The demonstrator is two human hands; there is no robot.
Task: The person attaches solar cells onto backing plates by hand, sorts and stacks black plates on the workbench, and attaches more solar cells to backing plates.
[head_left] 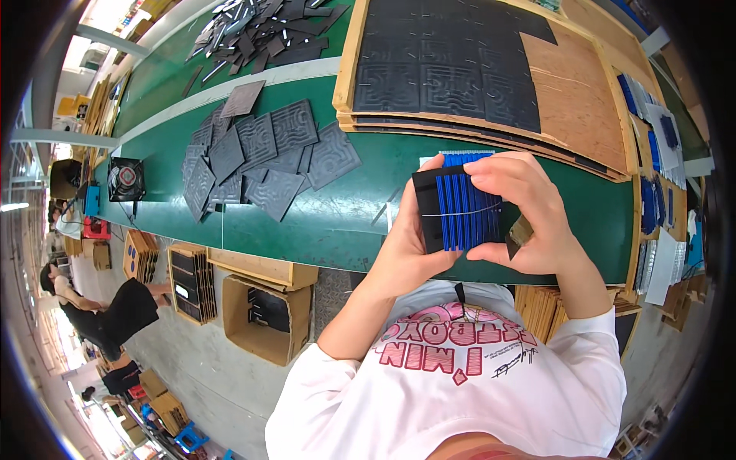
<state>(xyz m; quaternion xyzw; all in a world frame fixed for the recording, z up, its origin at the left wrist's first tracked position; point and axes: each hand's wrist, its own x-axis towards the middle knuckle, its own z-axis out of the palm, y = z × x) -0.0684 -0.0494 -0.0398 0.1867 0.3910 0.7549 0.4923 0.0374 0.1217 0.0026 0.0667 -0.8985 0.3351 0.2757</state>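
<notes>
Black and blue: that's the small square panel [458, 211] we hold over the green belt [337, 222], just above our chest. Our left hand [405, 249] grips the panel from below and the left side, thumb up along its left edge near the top. Our right hand [529, 215] closes on it from the right, fingers [491, 184] laid across the top right of the blue ribbed face, thumb near the lower right corner. Both hands closed on the panel; a thin pale wire or strip runs across its face. Another blue strip shows just behind the panel's top edge, can't tell if it's a second piece.

Just beyond our hands lies a stack of wooden boards [583, 92] with black patterned squares set on the top one. To the left of our hands, a loose heap of dark grey grooved tiles [261, 153] lies on the belt. Farther left, a small black fan [126, 179] sits on the belt edge. Far beyond the tiles, a pile of dark scraps [261, 31]. To the right of our hands, racks of blue and white pieces [659, 153]. Below left, open cardboard boxes [264, 314] on the floor, and a person in black [107, 310] bending well apart from us.
</notes>
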